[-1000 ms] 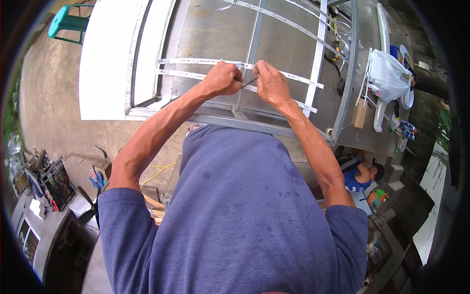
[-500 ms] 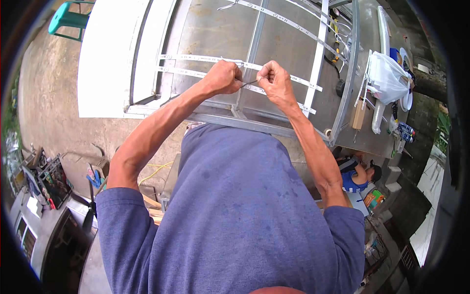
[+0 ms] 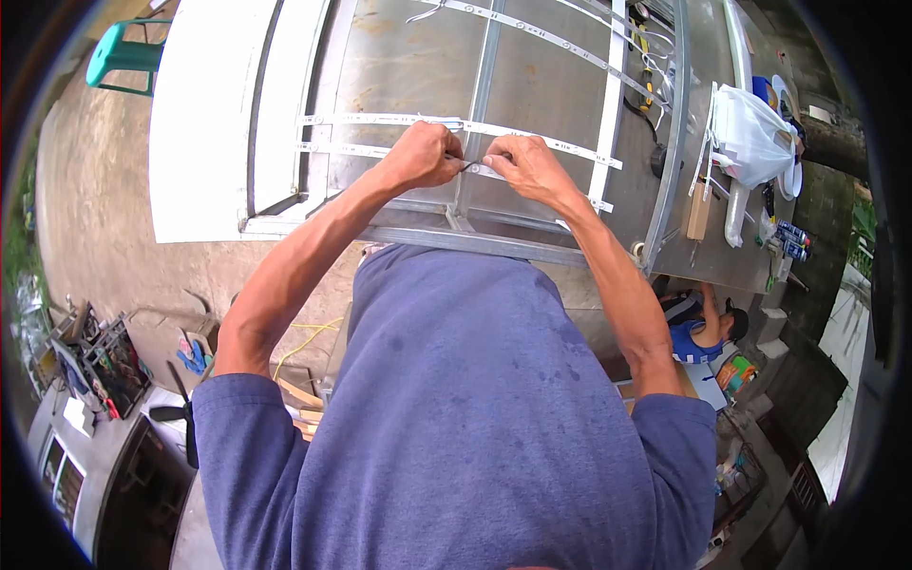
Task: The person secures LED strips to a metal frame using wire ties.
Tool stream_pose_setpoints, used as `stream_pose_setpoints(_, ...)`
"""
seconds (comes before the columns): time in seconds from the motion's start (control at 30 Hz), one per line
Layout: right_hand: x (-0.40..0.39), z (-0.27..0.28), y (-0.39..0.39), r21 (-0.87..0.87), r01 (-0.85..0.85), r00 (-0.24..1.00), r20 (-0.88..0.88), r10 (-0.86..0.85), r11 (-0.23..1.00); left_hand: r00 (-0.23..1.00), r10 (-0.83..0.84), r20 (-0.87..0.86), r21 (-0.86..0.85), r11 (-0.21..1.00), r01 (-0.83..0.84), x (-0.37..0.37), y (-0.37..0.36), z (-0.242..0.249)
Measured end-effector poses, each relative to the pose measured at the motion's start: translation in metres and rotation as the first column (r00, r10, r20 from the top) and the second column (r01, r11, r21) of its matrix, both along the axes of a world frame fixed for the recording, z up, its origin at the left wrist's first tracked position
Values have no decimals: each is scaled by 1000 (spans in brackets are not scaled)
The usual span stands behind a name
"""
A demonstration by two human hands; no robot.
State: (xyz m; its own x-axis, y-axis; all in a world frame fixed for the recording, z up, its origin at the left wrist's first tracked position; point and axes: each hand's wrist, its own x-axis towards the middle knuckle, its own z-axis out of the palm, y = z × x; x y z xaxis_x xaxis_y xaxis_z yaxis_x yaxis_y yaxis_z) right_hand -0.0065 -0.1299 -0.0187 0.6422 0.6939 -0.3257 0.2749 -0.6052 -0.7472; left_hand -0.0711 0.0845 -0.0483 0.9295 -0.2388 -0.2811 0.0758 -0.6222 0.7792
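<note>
My left hand [image 3: 429, 155] is closed over the two nearest white LED strips [image 3: 356, 120], its fingertips pinched on one end of a thin dark strip [image 3: 469, 166]. Close to its right, my right hand [image 3: 530, 168] is closed too, thumb and forefinger at the other end of that dark piece. Both hands are just above a metal crossbar [image 3: 465, 195] of a frame. A slim whitish piece [image 3: 450, 124] shows beside the left knuckles. The left hand's palm and inner fingers are hidden.
More LED strips [image 3: 532, 30] run across the metal frame [image 3: 475, 242]. To the right lie a plastic bag [image 3: 752, 138], a wooden block [image 3: 698, 211] and spray cans [image 3: 791, 239]. A green stool [image 3: 123, 59] stands at far left. A person in blue [image 3: 698, 339] sits at lower right.
My right hand has shifted left and slightly down, turning so its thumb points more at the left hand. Less of the dark strip shows between the hands. The view has shifted slightly.
</note>
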Motion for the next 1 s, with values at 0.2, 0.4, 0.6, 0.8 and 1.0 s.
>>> stream_pose_setpoints(0.2,-2,-10,1,69,47,999,-4,-47,997,999,54,-1,-33,998,-54,-1,-2,2)
stream_pose_setpoints(0.4,0,-11,-2,5,59,996,-71,-59,998,999,-13,-41,15,1000,13,2,0,5)
stream_pose_setpoints(0.6,-2,-3,-10,17,60,994,-97,-58,998,988,-82,134,128,990,64,-8,0,9)
stream_pose_setpoints(0.8,-4,-3,-10,34,68,992,-107,-64,997,987,-142,71,196,972,125,-8,2,14)
stream_pose_setpoints(1.0,-4,-4,-13,13,74,988,-138,-72,997,991,-122,57,201,974,109,-10,1,12)
